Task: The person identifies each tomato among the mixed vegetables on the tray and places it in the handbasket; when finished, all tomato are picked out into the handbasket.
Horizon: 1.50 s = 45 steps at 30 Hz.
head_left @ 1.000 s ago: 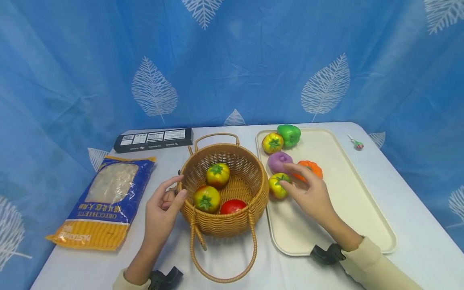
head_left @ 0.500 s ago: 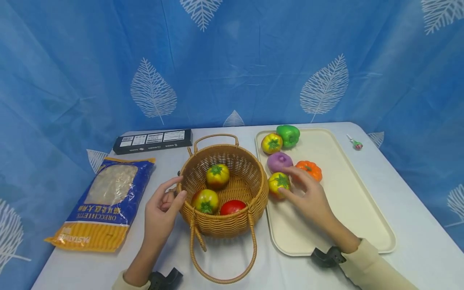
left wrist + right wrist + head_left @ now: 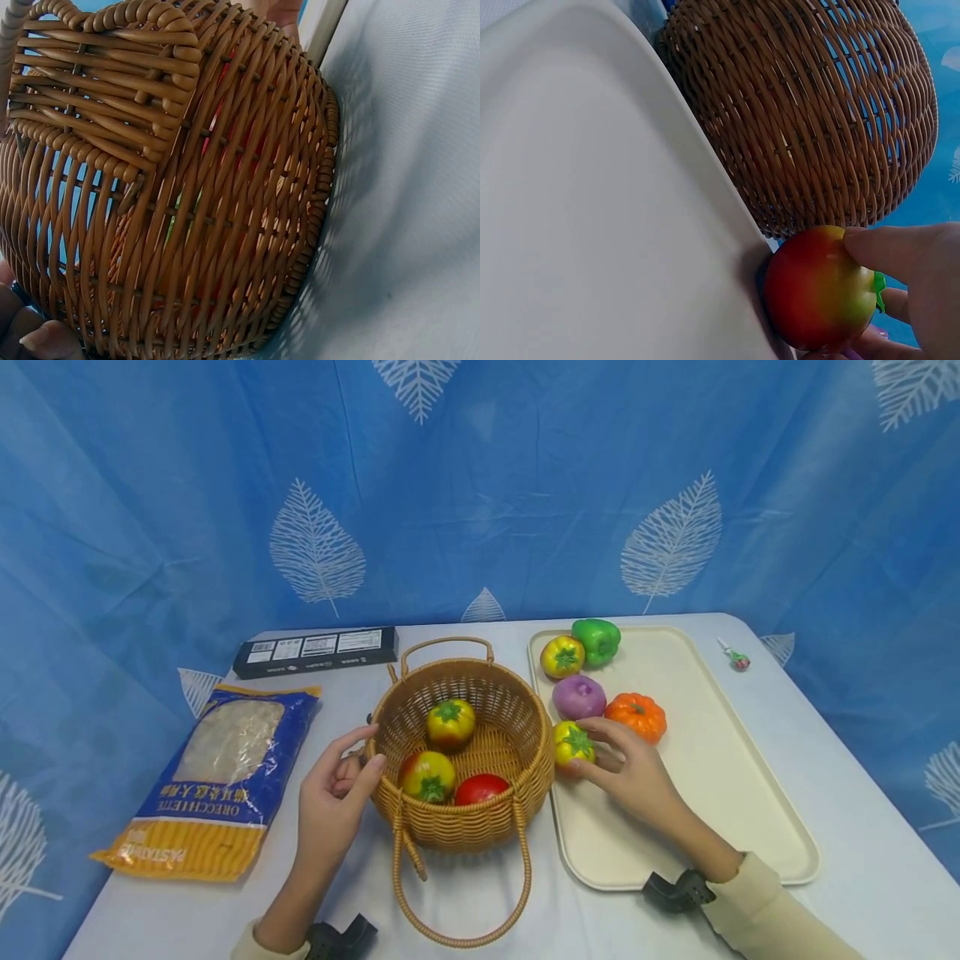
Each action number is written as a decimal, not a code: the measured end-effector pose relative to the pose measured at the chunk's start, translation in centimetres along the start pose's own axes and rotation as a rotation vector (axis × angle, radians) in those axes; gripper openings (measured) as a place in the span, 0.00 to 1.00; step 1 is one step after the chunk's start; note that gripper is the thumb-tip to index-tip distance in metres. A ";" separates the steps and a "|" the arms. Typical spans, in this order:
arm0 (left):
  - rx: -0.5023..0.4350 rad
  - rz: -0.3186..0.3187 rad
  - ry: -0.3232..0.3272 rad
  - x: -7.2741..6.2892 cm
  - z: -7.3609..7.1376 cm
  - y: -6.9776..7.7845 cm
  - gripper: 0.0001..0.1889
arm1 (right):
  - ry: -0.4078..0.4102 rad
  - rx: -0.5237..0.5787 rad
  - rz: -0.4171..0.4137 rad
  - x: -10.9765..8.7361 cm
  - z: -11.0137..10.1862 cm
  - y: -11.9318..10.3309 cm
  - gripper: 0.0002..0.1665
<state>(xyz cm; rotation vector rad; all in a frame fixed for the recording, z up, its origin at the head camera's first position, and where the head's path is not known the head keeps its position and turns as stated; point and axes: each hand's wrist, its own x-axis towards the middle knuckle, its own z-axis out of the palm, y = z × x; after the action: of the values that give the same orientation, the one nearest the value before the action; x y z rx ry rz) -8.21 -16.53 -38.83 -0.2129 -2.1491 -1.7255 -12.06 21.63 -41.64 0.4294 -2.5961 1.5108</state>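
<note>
My right hand (image 3: 633, 768) pinches a yellow-and-red tomato (image 3: 573, 745) at the tray's left edge, beside the basket. In the right wrist view the thumb lies on this tomato (image 3: 817, 289), with fingers partly hidden behind it. My left hand (image 3: 335, 797) holds the left side of the brown wicker basket (image 3: 468, 827) with curled fingers. Fingertips (image 3: 52, 341) show against the weave in the left wrist view. Inside the basket lie two more yellow-and-red tomatoes, one toward the back (image 3: 451, 724) and one in front (image 3: 427, 777), and a smooth red item (image 3: 482, 787), partly hidden.
On the cream tray (image 3: 720, 793) are a purple onion (image 3: 579, 697), an orange pumpkin (image 3: 637, 717), a green bell pepper (image 3: 597, 641) and another tomato (image 3: 562, 657). A pasta bag (image 3: 217, 777) and a black box (image 3: 317, 652) lie left; a lollipop (image 3: 738, 660) lies right.
My right hand has closed on the tomato and shifted slightly left with it toward the basket, uncovering more of the pumpkin. The front tomato in the basket has rolled slightly. My left hand stays put.
</note>
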 end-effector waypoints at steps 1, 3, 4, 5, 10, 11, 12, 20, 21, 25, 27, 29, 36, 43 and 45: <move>-0.002 -0.001 0.002 0.0 0.0 0.1 0.19 | -0.003 0.003 0.007 0.0 0.0 0.0 0.33; -0.003 -0.001 0.002 0.0 0.0 0.1 0.19 | -0.004 0.007 0.022 -0.1 0.1 0.1 0.32; -0.003 -0.002 0.004 0.0 0.0 0.1 0.19 | -0.003 0.010 0.029 -0.1 0.1 0.1 0.33; -0.002 -0.001 0.004 -0.1 0.0 0.1 0.19 | -0.002 0.011 0.034 -0.1 0.1 0.1 0.33; -0.003 0.004 0.002 0.0 0.1 0.0 0.19 | -0.004 0.018 0.058 -0.1 0.0 0.0 0.34; -0.004 0.004 0.002 0.0 0.1 0.0 0.19 | -0.004 0.019 0.060 -0.2 0.0 0.0 0.34; -0.006 0.003 0.004 0.0 0.1 0.1 0.19 | -0.004 0.020 0.064 -0.2 -0.1 -0.1 0.34; -0.006 -0.004 0.010 -0.1 0.0 0.2 0.18 | 0.000 0.024 0.070 -0.2 -0.1 -0.1 0.34; -0.004 -0.003 0.008 -0.1 0.0 0.1 0.18 | 0.002 0.023 0.073 -0.2 -0.1 -0.2 0.34; 0.000 0.002 0.002 -0.1 0.0 0.1 0.18 | 0.010 0.014 0.088 -0.2 -0.1 -0.2 0.34; 0.000 0.003 -0.001 -0.1 -0.1 0.0 0.18 | 0.018 0.008 0.088 -0.2 -0.1 -0.2 0.34; -0.003 0.004 0.000 -0.1 0.0 0.1 0.18 | 0.032 0.000 0.078 -0.2 -0.2 -0.3 0.34; -0.004 0.002 0.000 0.0 0.0 0.2 0.18 | 0.080 0.028 0.047 -0.3 -0.2 -0.7 0.32; 0.009 0.003 0.005 0.0 0.0 0.1 0.18 | 0.118 0.021 0.041 -0.5 -0.4 -1.2 0.32; 0.014 0.006 0.000 0.0 0.0 0.0 0.19 | 0.137 0.003 0.031 -0.5 -0.6 -1.4 0.32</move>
<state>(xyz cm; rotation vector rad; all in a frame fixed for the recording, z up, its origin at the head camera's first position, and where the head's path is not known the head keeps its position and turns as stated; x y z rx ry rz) -8.20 -16.58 -38.87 -0.2150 -2.1580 -1.7064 -11.23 21.56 -40.25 0.2772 -2.5066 1.4979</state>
